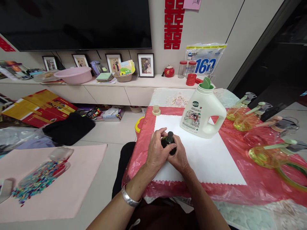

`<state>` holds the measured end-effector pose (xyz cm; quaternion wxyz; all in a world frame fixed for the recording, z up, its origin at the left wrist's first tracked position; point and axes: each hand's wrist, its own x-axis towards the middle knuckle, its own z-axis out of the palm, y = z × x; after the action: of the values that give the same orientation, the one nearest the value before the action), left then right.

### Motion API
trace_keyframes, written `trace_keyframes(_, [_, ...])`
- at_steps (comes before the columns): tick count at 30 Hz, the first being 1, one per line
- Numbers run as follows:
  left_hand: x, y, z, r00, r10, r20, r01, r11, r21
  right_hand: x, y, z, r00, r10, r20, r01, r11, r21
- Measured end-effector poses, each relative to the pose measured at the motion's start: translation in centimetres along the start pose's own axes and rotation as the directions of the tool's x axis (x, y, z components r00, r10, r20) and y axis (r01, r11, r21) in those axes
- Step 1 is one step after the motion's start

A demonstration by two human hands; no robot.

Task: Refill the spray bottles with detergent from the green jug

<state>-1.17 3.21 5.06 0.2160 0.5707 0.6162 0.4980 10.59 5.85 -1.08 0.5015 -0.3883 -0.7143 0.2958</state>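
Both hands are wrapped round a small dark pump bottle (170, 138) over the near part of a white sheet (206, 159). My left hand (157, 148) closes on its left side, with the thumb across the front. From the right, my right hand (178, 153) grips the same bottle. Its black pump head points up between the fingers; much of the body is hidden. Just beyond stands a large pale-green detergent jug (202, 110), upright, with its cap off and a green spout showing. A small translucent cap (156, 110) sits at the sheet's far left corner.
Several clear pump bottles with yellow or pink liquid, such as one bottle (266, 156), line the right side. A roll of tape (294, 175) lies near them. Red plastic (141, 153) covers the table. At lower left, colourful small pieces (40, 179) lie on a pink sheet (79, 179).
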Motion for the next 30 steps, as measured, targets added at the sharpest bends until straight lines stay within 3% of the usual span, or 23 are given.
trace_keyframes(8, [0.1, 0.3, 0.0, 0.996, -0.084, 0.0, 0.084, 0.993, -0.088, 0.0, -0.3, 0.0, 1.0, 0.005, 0.005, -0.005, 1.0, -0.002])
trace_keyframes(25, [-0.1, -0.5, -0.1, 0.997, -0.002, 0.075, 0.008, 0.998, -0.069, -0.1, 0.0, 0.3, 0.999, 0.039, 0.001, -0.039, 0.999, 0.029])
trace_keyframes(30, [-0.3, -1.3, -0.2, 0.999, 0.03, 0.031, -0.029, 0.999, -0.024, -0.2, 0.0, 0.5, 0.999, 0.03, 0.013, -0.03, 0.999, 0.011])
